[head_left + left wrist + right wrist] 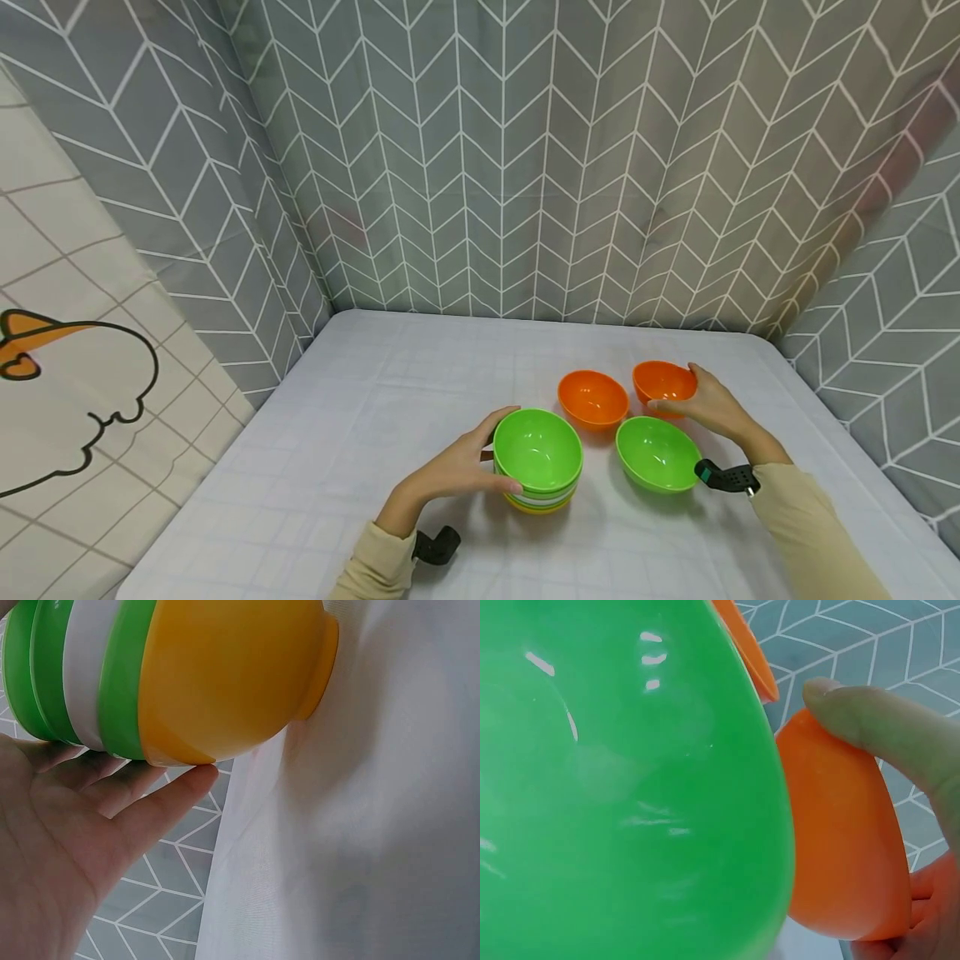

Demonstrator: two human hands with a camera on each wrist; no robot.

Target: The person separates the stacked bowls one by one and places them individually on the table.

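So the right hand (pixel 708 406) has the far-right orange bowl (pixel 662 381) by its side, thumb on the near edge, fingers on the far right side, spread about as wide as that grip needs. Can't tell if it's off the desk (pixel 390 375) at all. The bowl sits just left of the palm, mouth up, and being round it has no long axis to fuss over. Just nearer the person is the loose green bowl (pixel 658 454), and the second orange bowl (pixel 592 400) is right beside the held one on its left. Further left and closer in is the stack of bowls (pixel 537 450), greens and a white over a yellow one, axis upright. The left hand (pixel 468 462) cups that from its left, thumb in front and fingers round behind, a wide hold that looks like steadying to me. Imo the relation that matters is held bowl to stack: the stack is off to the left and nearer the person, the other two bowls crowd that line, and the right hand is the closer one to the loose green
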